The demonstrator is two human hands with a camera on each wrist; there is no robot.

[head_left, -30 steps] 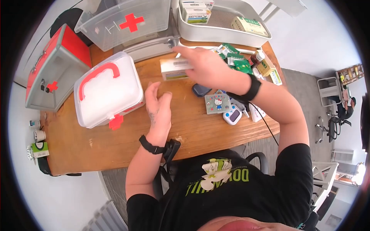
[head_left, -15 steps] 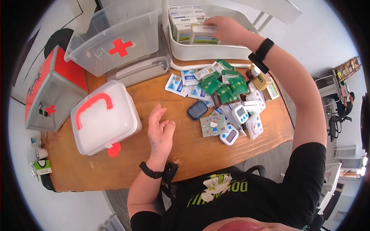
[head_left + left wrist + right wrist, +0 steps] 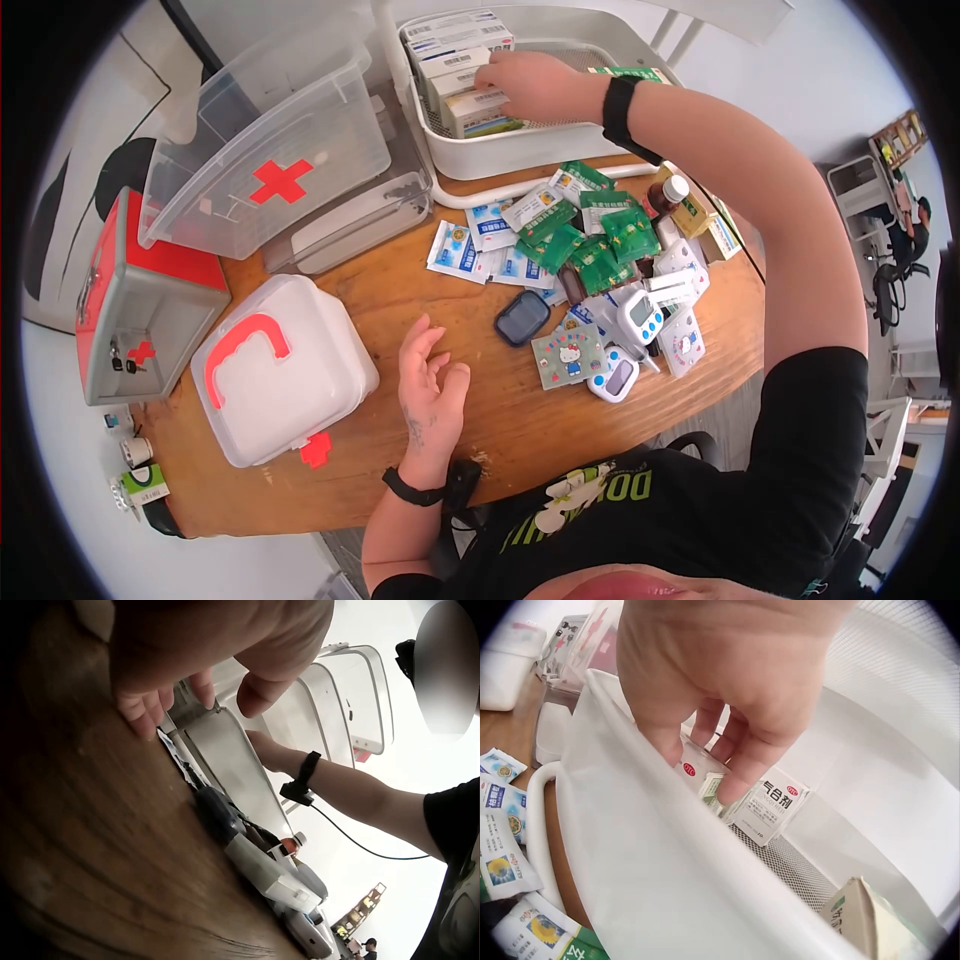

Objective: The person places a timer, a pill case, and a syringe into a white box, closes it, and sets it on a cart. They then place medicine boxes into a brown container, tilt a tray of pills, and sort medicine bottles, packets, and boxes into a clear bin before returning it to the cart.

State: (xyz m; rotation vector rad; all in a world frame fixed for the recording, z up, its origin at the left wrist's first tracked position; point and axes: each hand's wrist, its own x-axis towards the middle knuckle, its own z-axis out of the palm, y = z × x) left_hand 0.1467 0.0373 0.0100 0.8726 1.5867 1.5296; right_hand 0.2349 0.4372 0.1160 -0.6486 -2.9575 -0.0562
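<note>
In the head view my right hand (image 3: pixel 540 88) reaches into the white basket (image 3: pixel 520 152), its fingers on the front white medicine box (image 3: pixel 478 114) of a row at the left end. The right wrist view has the right hand (image 3: pixel 724 682) pinching the edges of a box (image 3: pixel 694 759) between thumb and fingers; another white box (image 3: pixel 769 806) stands beside it. My left hand (image 3: pixel 432 392) holds nothing, fingers loosely bent, above the wooden table (image 3: pixel 400 490) right of the white case (image 3: pixel 285 370). In the left wrist view the left hand (image 3: pixel 217 645) hangs over the wood.
Green and blue sachets (image 3: pixel 548 225), a brown bottle (image 3: pixel 668 192), a dark small case (image 3: pixel 522 318), a card box (image 3: pixel 570 357) and white devices (image 3: pixel 615 376) lie before the basket. A clear bin (image 3: pixel 330 150) and grey-red cabinet (image 3: pixel 160 310) stand at the left.
My right hand has carried the medicine box from over the table into the basket, up against the other boxes. The left hand stays empty near the white case. The head view has shifted.
</note>
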